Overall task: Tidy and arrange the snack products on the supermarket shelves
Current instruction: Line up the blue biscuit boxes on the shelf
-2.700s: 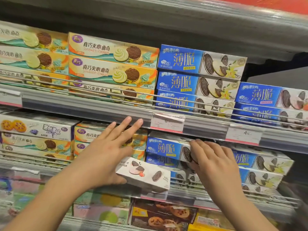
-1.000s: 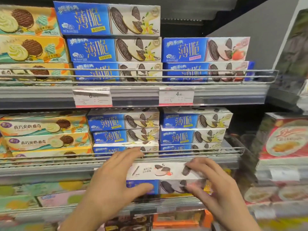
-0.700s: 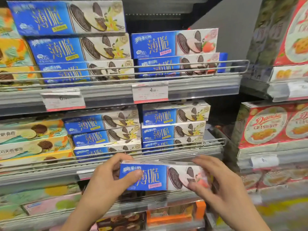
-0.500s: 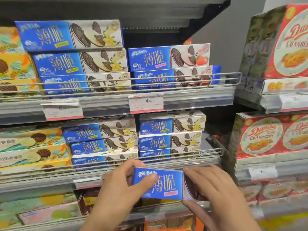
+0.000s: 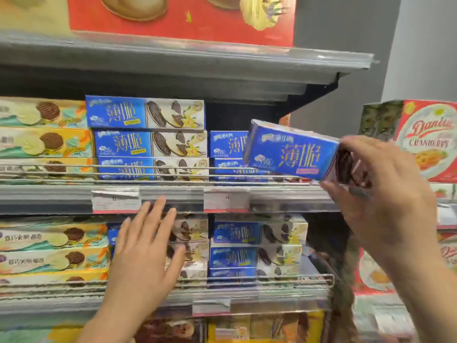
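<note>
Upper shelf: stacked blue biscuit boxes, yellow boxes.

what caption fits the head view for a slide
Right hand lifts a blue biscuit box toward the upper shelf; left hand open.

Two hands, one raised box

Blue cookie box (tilted) raised before the upper shelf.
</note>
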`<state>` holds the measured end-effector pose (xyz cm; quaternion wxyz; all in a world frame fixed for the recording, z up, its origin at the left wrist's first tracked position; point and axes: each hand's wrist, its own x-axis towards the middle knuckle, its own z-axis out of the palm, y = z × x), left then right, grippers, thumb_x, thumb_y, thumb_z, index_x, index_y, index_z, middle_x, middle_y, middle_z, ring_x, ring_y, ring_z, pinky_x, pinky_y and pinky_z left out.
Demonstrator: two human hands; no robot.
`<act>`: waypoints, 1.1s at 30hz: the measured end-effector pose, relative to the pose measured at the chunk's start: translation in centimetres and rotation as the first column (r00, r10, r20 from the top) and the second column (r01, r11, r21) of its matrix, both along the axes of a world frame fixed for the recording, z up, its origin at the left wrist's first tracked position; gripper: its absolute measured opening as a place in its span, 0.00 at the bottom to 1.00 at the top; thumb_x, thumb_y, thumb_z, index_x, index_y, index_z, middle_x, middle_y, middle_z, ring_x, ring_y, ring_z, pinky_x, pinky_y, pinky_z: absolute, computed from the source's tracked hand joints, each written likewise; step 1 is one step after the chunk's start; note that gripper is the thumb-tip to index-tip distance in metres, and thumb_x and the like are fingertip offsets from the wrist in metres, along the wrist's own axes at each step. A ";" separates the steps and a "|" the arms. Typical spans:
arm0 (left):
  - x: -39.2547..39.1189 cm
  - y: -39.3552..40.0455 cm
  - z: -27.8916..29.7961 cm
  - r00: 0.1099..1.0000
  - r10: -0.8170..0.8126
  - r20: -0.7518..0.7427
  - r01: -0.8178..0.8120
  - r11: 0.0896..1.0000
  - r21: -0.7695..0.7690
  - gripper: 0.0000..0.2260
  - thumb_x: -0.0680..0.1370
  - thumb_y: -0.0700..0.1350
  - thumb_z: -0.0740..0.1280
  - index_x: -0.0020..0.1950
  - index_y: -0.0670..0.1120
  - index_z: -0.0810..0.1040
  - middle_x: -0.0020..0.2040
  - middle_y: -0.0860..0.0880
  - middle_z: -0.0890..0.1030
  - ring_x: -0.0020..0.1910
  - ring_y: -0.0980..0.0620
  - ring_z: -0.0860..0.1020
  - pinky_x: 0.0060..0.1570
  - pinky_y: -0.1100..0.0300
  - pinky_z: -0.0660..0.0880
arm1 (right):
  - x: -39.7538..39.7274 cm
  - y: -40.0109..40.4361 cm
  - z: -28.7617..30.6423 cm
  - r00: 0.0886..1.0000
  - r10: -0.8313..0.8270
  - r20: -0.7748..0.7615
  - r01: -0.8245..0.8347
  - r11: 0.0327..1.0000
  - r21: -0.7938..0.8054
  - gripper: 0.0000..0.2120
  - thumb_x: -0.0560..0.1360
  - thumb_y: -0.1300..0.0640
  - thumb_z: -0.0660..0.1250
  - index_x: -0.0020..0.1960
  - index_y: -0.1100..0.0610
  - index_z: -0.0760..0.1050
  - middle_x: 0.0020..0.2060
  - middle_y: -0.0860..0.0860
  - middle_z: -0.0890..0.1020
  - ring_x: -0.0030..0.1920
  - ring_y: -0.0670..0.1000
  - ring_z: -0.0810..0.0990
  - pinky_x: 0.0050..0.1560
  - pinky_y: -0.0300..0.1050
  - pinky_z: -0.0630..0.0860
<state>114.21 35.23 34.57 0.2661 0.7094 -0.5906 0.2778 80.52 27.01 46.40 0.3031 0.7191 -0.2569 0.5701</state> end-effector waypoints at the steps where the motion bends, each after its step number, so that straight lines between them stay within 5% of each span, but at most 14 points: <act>1: 0.3 -0.2 -0.5 1.000 0.010 0.029 -0.010 1.000 0.012 0.33 0.79 0.62 0.53 0.81 0.48 0.61 0.83 0.47 0.54 0.81 0.45 0.53 0.75 0.40 0.56 | 0.5 -0.7 1.5 1.000 -0.026 -0.003 0.026 0.999 -0.019 0.23 0.74 0.59 0.76 0.66 0.64 0.75 0.62 0.60 0.80 0.61 0.62 0.77 0.68 0.64 0.70; 12: 2.2 -1.3 -1.5 0.994 0.013 0.109 -0.016 1.000 0.024 0.37 0.76 0.60 0.56 0.83 0.51 0.52 0.84 0.50 0.50 0.82 0.46 0.53 0.72 0.41 0.57 | 7.3 -8.2 11.1 0.945 -0.247 -0.215 0.248 0.968 -0.023 0.22 0.69 0.58 0.75 0.61 0.60 0.77 0.54 0.59 0.82 0.52 0.65 0.78 0.56 0.58 0.71; 17: 2.1 -1.5 -1.8 0.995 0.012 0.098 -0.012 1.000 0.004 0.39 0.75 0.59 0.61 0.83 0.51 0.51 0.84 0.50 0.49 0.82 0.46 0.51 0.73 0.42 0.56 | 8.3 -7.7 11.0 0.936 -0.077 -0.345 0.152 0.968 0.197 0.25 0.73 0.45 0.73 0.65 0.57 0.75 0.55 0.57 0.82 0.53 0.63 0.78 0.55 0.56 0.72; 23: 1.8 -1.7 -2.1 0.997 0.005 0.079 -0.003 1.000 -0.017 0.41 0.74 0.57 0.65 0.83 0.50 0.51 0.84 0.50 0.49 0.82 0.46 0.49 0.73 0.42 0.55 | 8.5 -7.7 10.4 0.957 -0.015 -0.290 0.065 0.985 0.163 0.22 0.75 0.44 0.67 0.64 0.56 0.75 0.55 0.55 0.82 0.52 0.62 0.78 0.53 0.53 0.71; 26: 1.8 -1.7 -2.2 0.998 -0.013 0.066 0.014 1.000 -0.019 0.40 0.75 0.57 0.64 0.83 0.51 0.50 0.84 0.50 0.48 0.82 0.46 0.48 0.74 0.43 0.53 | 8.3 -8.1 9.9 0.967 0.063 -0.249 -0.014 0.981 0.194 0.22 0.75 0.46 0.66 0.64 0.55 0.76 0.57 0.54 0.82 0.56 0.59 0.78 0.62 0.58 0.72; 29: 2.1 -1.6 -2.2 0.997 -0.058 0.050 0.060 0.998 -0.029 0.40 0.76 0.57 0.64 0.83 0.52 0.48 0.84 0.51 0.45 0.82 0.47 0.45 0.76 0.43 0.54 | 8.3 -8.1 8.8 0.984 0.090 -0.152 -0.090 0.996 0.009 0.16 0.77 0.56 0.67 0.63 0.59 0.77 0.60 0.55 0.82 0.61 0.59 0.79 0.72 0.60 0.67; 33: 2.5 -1.1 -1.8 0.993 -0.106 0.054 0.107 0.994 -0.022 0.40 0.78 0.56 0.65 0.83 0.52 0.47 0.84 0.51 0.44 0.82 0.47 0.45 0.76 0.41 0.58 | 9.9 -3.3 3.8 0.969 0.226 -0.101 -0.245 0.938 -0.247 0.07 0.75 0.68 0.65 0.48 0.66 0.82 0.45 0.58 0.85 0.44 0.59 0.83 0.47 0.52 0.78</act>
